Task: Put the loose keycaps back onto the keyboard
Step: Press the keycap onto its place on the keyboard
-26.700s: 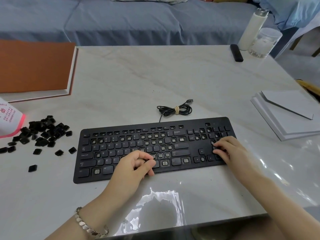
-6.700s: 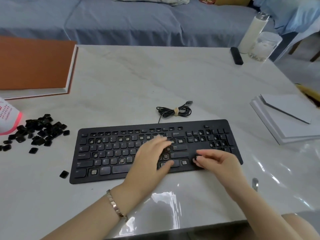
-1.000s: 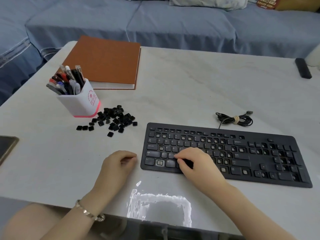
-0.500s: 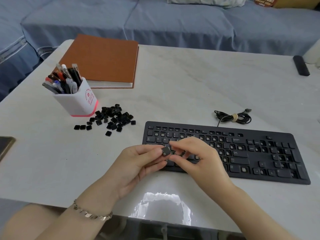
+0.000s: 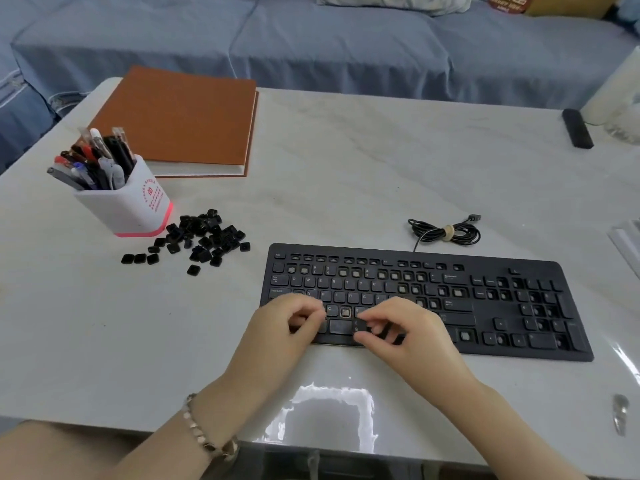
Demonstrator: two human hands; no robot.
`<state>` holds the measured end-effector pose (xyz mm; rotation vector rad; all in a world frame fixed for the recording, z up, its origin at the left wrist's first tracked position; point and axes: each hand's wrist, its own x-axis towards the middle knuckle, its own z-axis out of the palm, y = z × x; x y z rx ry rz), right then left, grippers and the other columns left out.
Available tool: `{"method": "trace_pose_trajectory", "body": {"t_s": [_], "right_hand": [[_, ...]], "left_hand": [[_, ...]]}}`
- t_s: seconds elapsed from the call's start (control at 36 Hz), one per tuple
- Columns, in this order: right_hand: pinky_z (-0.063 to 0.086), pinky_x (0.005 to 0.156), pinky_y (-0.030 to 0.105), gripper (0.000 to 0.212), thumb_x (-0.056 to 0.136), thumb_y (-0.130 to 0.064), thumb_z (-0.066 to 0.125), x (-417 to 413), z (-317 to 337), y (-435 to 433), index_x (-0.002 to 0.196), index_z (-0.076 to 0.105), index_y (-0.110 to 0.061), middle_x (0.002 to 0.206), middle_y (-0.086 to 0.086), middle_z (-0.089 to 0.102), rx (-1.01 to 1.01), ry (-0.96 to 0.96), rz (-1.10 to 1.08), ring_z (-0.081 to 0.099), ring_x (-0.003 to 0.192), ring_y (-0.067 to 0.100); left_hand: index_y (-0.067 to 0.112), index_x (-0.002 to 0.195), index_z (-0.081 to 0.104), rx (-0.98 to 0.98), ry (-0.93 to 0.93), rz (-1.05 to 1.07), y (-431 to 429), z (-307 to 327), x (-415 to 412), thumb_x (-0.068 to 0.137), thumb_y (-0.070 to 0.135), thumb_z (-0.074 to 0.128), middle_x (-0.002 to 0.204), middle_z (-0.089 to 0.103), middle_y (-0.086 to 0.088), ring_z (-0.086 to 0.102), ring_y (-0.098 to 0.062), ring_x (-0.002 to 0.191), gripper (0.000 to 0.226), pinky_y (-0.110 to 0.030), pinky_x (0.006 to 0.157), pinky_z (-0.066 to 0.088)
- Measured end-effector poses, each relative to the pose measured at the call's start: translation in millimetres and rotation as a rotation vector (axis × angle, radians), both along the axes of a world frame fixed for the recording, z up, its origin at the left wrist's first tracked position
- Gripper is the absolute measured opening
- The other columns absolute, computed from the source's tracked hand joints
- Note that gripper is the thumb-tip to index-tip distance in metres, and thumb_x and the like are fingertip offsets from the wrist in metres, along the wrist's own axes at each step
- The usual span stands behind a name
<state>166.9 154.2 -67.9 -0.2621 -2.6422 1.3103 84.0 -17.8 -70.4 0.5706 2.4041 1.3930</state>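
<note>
- Blue sofa (image 5: 346, 46) runs along the back; a pale marble-look table (image 5: 346, 161) carries everything.
- Head view, task things: keyboard (image 5: 485, 306) lies flat near your edge, right of centre, w/ many bare sockets across its rows. Loose keycaps (image 5: 204, 237) sit heaped on the table to its left, just beside the pen pot (image 5: 128, 206). Prob. parked there so you can reach them w/o crossing the board.
- Your right hand (image 5: 405, 337): thumb + index pinch one keycap (image 5: 360, 325) by its edges, low over the bottom rows. That edge pinch likely leaves the underside free to seat.
- Bare socket (image 5: 345, 312) shows just up and left of that cap. Looks like the target, but the print is too small to match legends.
- Your left hand (image 5: 284, 327): fingers curled over the keyboard's lower-left corner, prob. steadying it. Can't tell if it holds anything.
- Clutter sits apart from the work: orange book (image 5: 180, 123) back left, coiled cable (image 5: 446, 233) behind the board, dark remote (image 5: 577, 128) far right.
- Judging by pile + open sockets, plenty left to fit.
</note>
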Motion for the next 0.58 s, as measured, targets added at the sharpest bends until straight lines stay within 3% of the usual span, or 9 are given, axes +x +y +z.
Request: {"method": "trace_pose_trajectory", "body": {"t_s": [0.08, 0.17, 0.22, 0.33, 0.5, 0.58], "right_hand": [[0.041, 0.064, 0.008, 0.024, 0.07, -0.012, 0.079, 4.9, -8.0, 18.4, 0.076, 0.066, -0.031, 0.07, -0.011, 0.062, -0.011, -0.106, -0.107, 0.055, 0.071, 0.001], [0.041, 0.064, 0.005, 0.022, 0.069, -0.009, 0.079, 3.5, -12.8, 36.6, 0.075, 0.067, -0.027, 0.069, -0.008, 0.063, 0.009, -0.145, -0.201, 0.055, 0.069, -0.001], [0.04, 0.064, 0.003, 0.017, 0.07, -0.009, 0.079, -1.8, -12.9, 47.9, 0.078, 0.07, -0.021, 0.069, -0.008, 0.063, 0.02, -0.155, -0.251, 0.055, 0.066, -0.004], [0.039, 0.065, 0.0, 0.013, 0.072, -0.013, 0.078, -19.6, -5.0, 64.6, 0.084, 0.073, -0.017, 0.072, -0.006, 0.065, 0.072, -0.163, -0.282, 0.056, 0.062, -0.001], [0.037, 0.064, -0.002, 0.016, 0.074, -0.017, 0.077, -46.6, -2.4, 78.4, 0.09, 0.073, -0.018, 0.074, -0.007, 0.064, 0.11, -0.249, -0.269, 0.058, 0.07, 0.004], [0.039, 0.064, 0.006, 0.017, 0.074, -0.017, 0.077, -55.3, -3.8, 79.0, 0.091, 0.073, -0.018, 0.075, -0.005, 0.065, 0.132, -0.308, -0.236, 0.061, 0.074, 0.011]], "left_hand": [[0.015, 0.11, 0.066, -0.116, 0.345, -0.033, 2.4, -21.9, -8.6, 0.092, 0.023, 0.052, 0.124, 0.052, 0.013, 0.038, 0.008, 0.117, 0.024, 0.0, 0.1, 0.019], [0.006, 0.125, 0.057, -0.204, 0.498, -0.053, 6.6, -36.8, -22.7, 0.091, 0.028, 0.041, 0.138, 0.048, -0.006, 0.032, -0.015, 0.133, 0.044, -0.026, 0.112, 0.019], [0.006, 0.132, 0.051, -0.298, 0.537, -0.05, 9.2, -44.4, -30.3, 0.092, 0.031, 0.038, 0.143, 0.044, -0.012, 0.029, -0.022, 0.136, 0.048, -0.035, 0.112, 0.017], [0.009, 0.134, 0.049, -0.396, 0.513, -0.027, 11.0, -57.4, -33.4, 0.091, 0.036, 0.035, 0.145, 0.042, -0.011, 0.029, -0.025, 0.137, 0.053, -0.036, 0.111, 0.017], [0.008, 0.127, 0.057, -0.376, 0.573, -0.019, 10.4, -63.4, -31.7, 0.09, 0.033, 0.038, 0.14, 0.048, -0.01, 0.033, -0.023, 0.135, 0.048, -0.04, 0.106, 0.029], [0.007, 0.126, 0.058, -0.36, 0.594, -0.013, 10.8, -63.8, -31.6, 0.089, 0.032, 0.04, 0.139, 0.049, -0.01, 0.035, -0.024, 0.134, 0.048, -0.04, 0.104, 0.032]]}}
